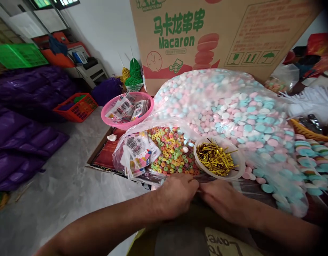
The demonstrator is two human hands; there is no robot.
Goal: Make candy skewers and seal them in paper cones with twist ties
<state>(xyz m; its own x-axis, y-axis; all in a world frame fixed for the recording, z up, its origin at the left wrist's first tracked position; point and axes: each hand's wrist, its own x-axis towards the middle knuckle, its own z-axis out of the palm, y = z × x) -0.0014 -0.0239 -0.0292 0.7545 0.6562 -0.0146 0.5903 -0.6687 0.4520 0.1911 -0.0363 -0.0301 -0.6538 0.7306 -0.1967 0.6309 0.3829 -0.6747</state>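
Observation:
At the table's front edge, my left hand (pixel 177 195) and my right hand (pixel 222 199) meet, fingers pinched together. Whatever sits between the fingertips is too hidden to make out. Just beyond them stands a clear plastic bowl (pixel 241 170) full of gold twist ties (pixel 216 158). Small colourful ring-shaped candies (pixel 170 153) lie loose in an opened clear plastic bag, left of the bowl. Several printed packets (pixel 137 156) rest on that bag's left side. Behind is a large clear bag of pink, white and blue round candies (pixel 233 113).
A pink basket (pixel 106 117) holds more printed packets at the table's back left. Behind the candies rises a cardboard box (pixel 177 64). Skewered coloured discs (pixel 308 160) lie at right. On the floor at left are purple bundles (pixel 17 142) and an orange basket (pixel 81 112).

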